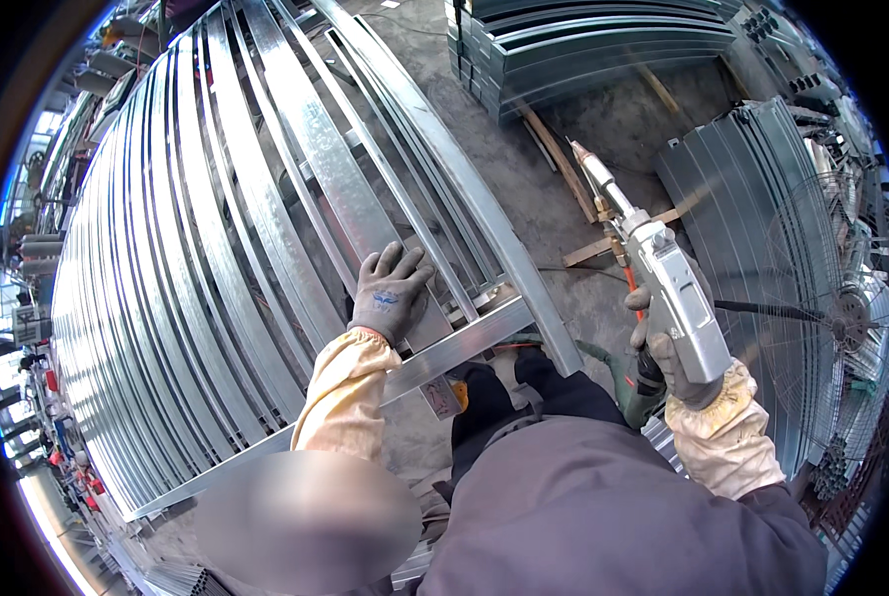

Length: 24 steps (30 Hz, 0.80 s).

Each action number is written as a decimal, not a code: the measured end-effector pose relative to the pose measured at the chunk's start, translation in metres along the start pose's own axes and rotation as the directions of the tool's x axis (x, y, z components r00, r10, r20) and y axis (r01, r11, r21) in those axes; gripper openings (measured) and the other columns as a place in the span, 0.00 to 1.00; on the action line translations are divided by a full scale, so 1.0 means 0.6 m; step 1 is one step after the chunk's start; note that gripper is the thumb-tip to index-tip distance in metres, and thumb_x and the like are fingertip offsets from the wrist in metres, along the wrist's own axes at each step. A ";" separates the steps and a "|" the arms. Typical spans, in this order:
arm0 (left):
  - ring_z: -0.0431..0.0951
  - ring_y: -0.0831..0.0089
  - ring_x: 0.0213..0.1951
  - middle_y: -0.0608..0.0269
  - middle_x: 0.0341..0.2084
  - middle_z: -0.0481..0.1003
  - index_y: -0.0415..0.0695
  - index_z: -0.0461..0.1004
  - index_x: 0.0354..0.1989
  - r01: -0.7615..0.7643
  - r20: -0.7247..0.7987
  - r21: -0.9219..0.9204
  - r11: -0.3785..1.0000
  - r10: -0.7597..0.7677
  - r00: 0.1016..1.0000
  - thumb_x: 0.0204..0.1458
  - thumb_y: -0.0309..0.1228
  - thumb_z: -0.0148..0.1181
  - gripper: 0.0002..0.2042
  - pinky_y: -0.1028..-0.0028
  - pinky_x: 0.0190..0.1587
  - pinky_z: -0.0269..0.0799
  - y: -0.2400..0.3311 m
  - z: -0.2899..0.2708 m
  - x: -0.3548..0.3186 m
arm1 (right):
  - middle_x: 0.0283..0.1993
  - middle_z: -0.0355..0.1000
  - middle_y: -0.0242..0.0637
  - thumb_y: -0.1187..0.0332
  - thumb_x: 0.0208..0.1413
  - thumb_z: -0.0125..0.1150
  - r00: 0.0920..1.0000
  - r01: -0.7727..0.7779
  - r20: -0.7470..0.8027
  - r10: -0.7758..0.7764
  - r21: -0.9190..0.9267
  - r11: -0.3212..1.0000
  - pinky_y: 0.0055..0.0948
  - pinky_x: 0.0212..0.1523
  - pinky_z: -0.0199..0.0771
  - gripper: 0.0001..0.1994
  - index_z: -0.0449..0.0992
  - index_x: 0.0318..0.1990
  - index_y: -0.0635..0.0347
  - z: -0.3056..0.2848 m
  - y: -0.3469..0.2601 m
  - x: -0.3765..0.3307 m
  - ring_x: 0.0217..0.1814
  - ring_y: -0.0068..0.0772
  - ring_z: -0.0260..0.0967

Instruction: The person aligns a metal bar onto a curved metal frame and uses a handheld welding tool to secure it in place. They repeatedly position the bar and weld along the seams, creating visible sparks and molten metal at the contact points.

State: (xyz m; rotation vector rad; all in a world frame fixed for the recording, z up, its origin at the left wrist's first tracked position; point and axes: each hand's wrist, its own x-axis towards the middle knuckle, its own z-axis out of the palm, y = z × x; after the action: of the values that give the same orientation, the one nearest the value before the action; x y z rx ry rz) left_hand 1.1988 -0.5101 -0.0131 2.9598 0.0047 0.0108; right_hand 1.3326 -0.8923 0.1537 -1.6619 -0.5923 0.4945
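My left hand (393, 293), in a grey work glove with a tan cuff, lies with its fingers slightly spread on a wide galvanized metal slat (350, 194). The slat meets the end rail (464, 343) of a large slatted metal frame just below the hand. On the right, my right hand (685, 370), gloved the same way, is wrapped round a silver welding gun (681, 288). The gun's copper-coloured nozzle (585, 159) points up and away, clear of the frame. An orange-red hose or cable (631, 283) runs beside the gun. The right fingers are partly hidden behind its body.
Stacked metal profiles (603, 50) stand at the far right, on wooden strips (559, 164). Flat grey panels (742, 209) lie at the right, beside a round wire guard (842, 318). The frame's side bar (464, 179) juts past the end rail near my legs. A blurred patch covers the lower left.
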 end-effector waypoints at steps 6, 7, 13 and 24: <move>0.63 0.54 0.71 0.69 0.64 0.72 0.62 0.79 0.56 -0.056 0.059 -0.011 0.998 0.056 0.997 0.58 0.38 0.62 0.17 0.49 0.71 0.55 -0.021 0.001 -0.005 | 0.58 0.71 0.47 0.46 0.63 0.64 0.999 -0.035 -0.011 0.034 -0.071 0.997 0.25 0.40 0.76 0.44 0.51 0.74 0.67 -0.021 -0.001 -0.022 0.39 0.24 0.74; 0.63 0.54 0.71 0.70 0.63 0.72 0.62 0.78 0.56 -0.071 0.051 -0.014 0.997 0.072 0.996 0.58 0.38 0.62 0.16 0.49 0.71 0.55 -0.026 0.001 -0.003 | 0.58 0.71 0.48 0.48 0.63 0.65 0.997 -0.031 -0.074 0.028 -0.033 0.999 0.25 0.39 0.75 0.40 0.57 0.71 0.68 -0.010 -0.022 -0.021 0.39 0.25 0.74; 0.62 0.54 0.71 0.68 0.65 0.71 0.61 0.76 0.60 -0.128 0.032 -0.039 0.991 0.130 0.991 0.61 0.39 0.59 0.18 0.49 0.73 0.54 -0.042 0.004 -0.014 | 0.55 0.73 0.55 0.52 0.60 0.71 0.996 0.019 -0.085 -0.010 0.100 0.995 0.30 0.34 0.84 0.43 0.54 0.71 0.71 -0.096 -0.049 -0.050 0.38 0.35 0.79; 0.58 0.61 0.75 0.70 0.73 0.63 0.64 0.67 0.71 0.093 -0.081 -0.011 0.996 -0.094 0.992 0.63 0.45 0.56 0.26 0.51 0.78 0.43 -0.029 0.045 -0.041 | 0.38 0.71 0.45 0.43 0.69 0.50 0.822 0.466 -0.293 -0.488 -0.147 0.873 0.29 0.23 0.74 0.33 0.63 0.62 0.67 -0.228 -0.328 0.014 0.33 0.33 0.70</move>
State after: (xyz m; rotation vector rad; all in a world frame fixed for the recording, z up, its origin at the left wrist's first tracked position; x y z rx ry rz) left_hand 1.1743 -0.4980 -0.0427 2.9465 0.1543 0.1177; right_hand 1.4028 -0.9666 0.3705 -1.5398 -0.7556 -0.1678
